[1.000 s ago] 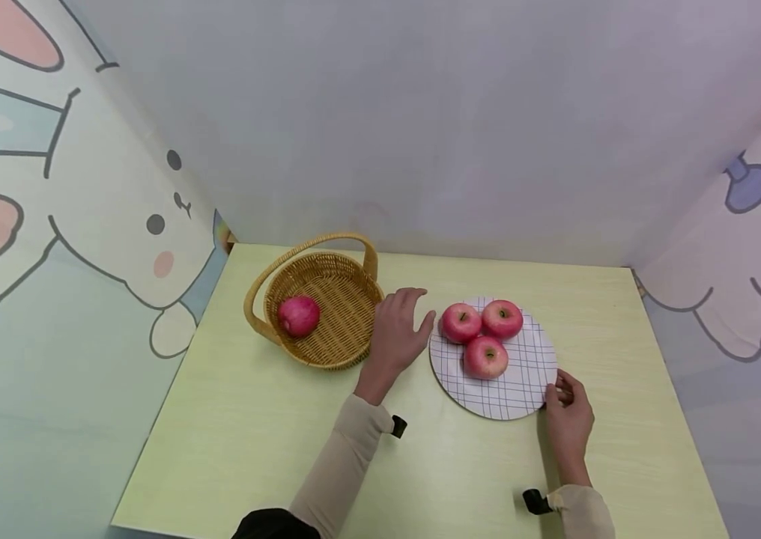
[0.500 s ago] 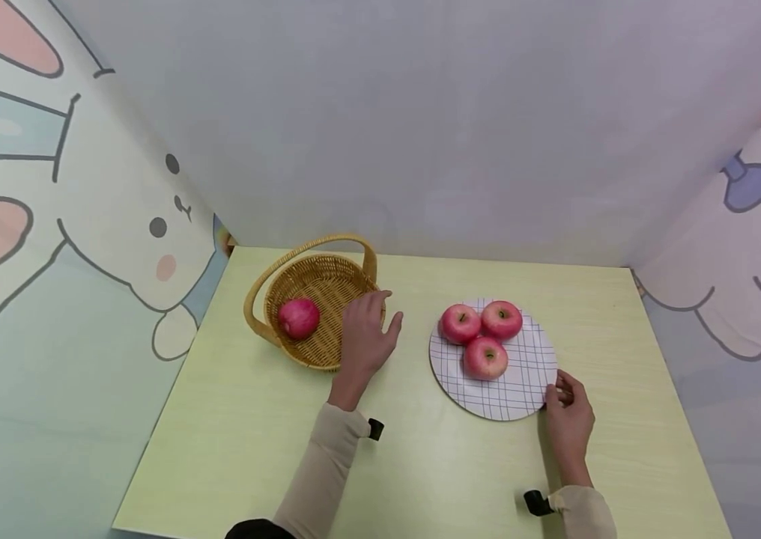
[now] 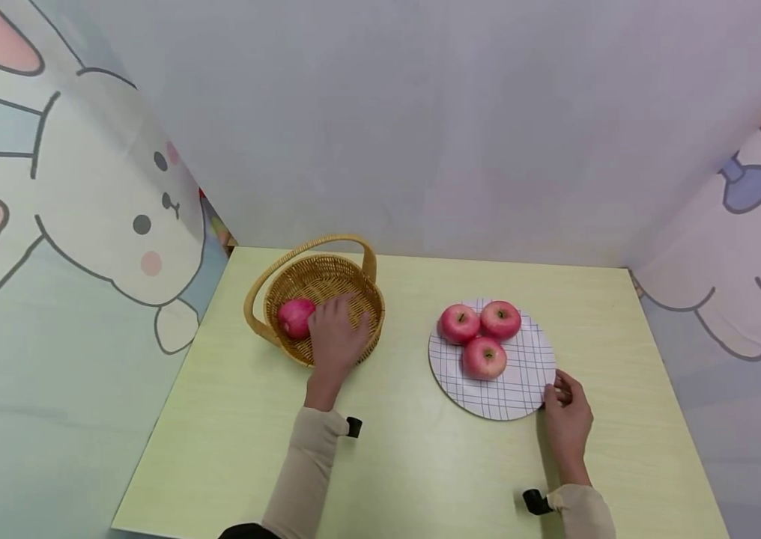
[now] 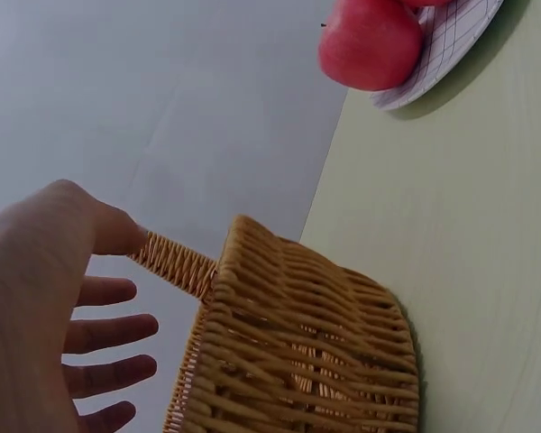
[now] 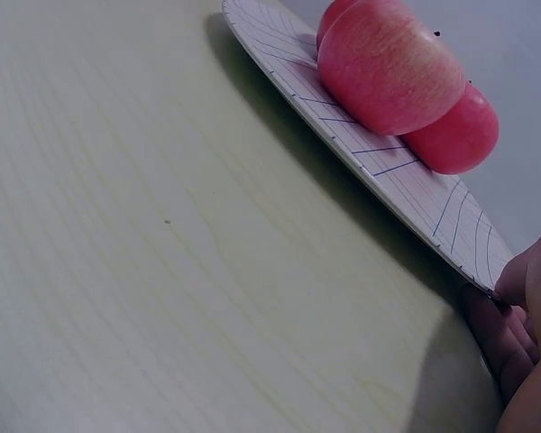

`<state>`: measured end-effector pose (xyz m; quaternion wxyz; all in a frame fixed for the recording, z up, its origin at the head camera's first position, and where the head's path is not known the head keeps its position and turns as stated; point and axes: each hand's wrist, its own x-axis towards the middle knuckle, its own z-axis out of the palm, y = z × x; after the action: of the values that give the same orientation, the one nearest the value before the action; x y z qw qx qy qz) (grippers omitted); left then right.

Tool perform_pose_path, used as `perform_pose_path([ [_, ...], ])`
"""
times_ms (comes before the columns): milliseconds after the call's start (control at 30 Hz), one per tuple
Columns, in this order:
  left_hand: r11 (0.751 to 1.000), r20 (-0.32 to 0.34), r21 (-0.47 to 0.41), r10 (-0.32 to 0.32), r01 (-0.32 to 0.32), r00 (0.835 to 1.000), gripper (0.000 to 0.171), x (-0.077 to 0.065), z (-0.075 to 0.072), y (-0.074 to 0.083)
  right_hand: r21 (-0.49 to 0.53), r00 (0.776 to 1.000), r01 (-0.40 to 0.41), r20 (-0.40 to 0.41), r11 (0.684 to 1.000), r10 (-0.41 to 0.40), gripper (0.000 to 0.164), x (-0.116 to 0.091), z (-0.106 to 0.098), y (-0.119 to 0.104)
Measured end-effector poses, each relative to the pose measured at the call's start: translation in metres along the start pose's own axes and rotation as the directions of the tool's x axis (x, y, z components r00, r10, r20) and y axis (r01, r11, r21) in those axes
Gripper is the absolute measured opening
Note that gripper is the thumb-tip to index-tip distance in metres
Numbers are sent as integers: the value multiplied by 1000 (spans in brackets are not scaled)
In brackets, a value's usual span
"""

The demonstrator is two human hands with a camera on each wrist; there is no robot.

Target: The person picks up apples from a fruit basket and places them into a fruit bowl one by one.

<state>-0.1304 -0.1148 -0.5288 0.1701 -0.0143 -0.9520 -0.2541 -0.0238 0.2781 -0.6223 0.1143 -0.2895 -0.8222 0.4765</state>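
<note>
My left hand (image 3: 338,335) hangs over the wicker basket (image 3: 370,273), fingers spread and loosely bent, holding nothing. Just left of its fingertips, a deep pink-red round fruit (image 3: 294,319) lies in the basket; its kind is unclear. In the left wrist view the thumb overlaps the basket handle (image 4: 173,263), and whether they touch cannot be told. My right hand (image 3: 568,419) pinches the near right rim of a round white plate (image 3: 522,382) with crossing blue lines. Three red apples (image 3: 484,358) sit together on it. From the right wrist, the thumb is above the rim, fingers below.
A pale yellow-green table (image 3: 407,449) carries the basket at back left and the plate right of centre. Grey wall (image 3: 455,150) rises behind its back edge. Printed cartoon panels (image 3: 104,195) stand on both sides.
My left hand has moved left from between plate and basket to over the basket, near the fruit. The right hand keeps its grip on the plate rim, unmoved.
</note>
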Motion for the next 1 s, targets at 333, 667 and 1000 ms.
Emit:
perform_pose_path([
  [333,996,-5,-4,-89,89,996,48,3,-10,-27,8,1000,4,-1,1000,-4,42,0,1,2],
  [667,990,-46,43,-133,135,990,50,5,-17,-40,10,1000,-2,0,1000,2,42,0,0,1],
  [1000,986,-83,16,-167,168,983,51,5,-20,-54,8,1000,-1,-5,1000,1,42,0,1,2],
])
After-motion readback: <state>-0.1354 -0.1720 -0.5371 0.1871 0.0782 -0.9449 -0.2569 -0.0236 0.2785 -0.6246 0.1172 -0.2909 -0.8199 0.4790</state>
